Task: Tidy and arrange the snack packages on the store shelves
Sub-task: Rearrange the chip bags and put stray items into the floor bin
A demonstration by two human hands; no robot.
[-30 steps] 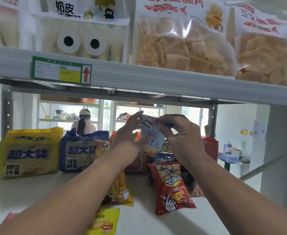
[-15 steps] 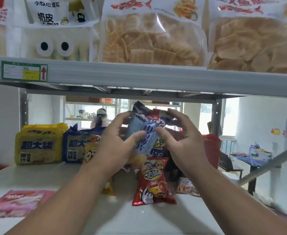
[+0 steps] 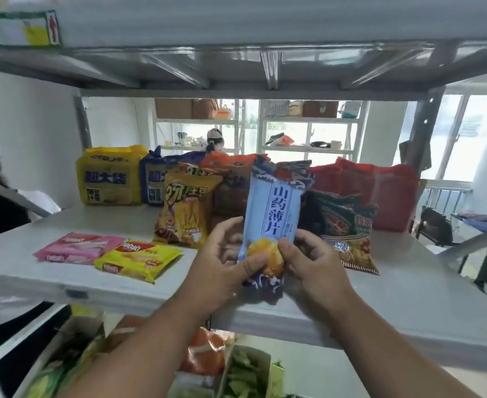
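Note:
I hold a light blue snack bag point(image 3: 273, 214) upright above the front of the white shelf point(image 3: 403, 285). My left hand point(image 3: 222, 259) and my right hand point(image 3: 314, 259) both pinch its lower end. Behind it stand an orange-yellow chip bag point(image 3: 184, 211), a green and red bag point(image 3: 342, 225), red bags point(image 3: 380, 188), a yellow noodle pack point(image 3: 110, 175) and a dark blue pack point(image 3: 153, 182). A pink wafer pack point(image 3: 75, 248) and a yellow wafer pack point(image 3: 138, 259) lie flat at the front left.
The upper shelf's edge point(image 3: 236, 21) carries a green price tag point(image 3: 25, 29). Below the white shelf lie more snacks, among them an orange bag point(image 3: 205, 354). A person point(image 3: 215, 140) stands by far shelving at the windows. A dark chair point(image 3: 434, 225) is at the right.
The view dropped, so the top shelf's snacks left the frame. Both hands brought the light blue bag down and toward me, shifting from its upper part to its lower end.

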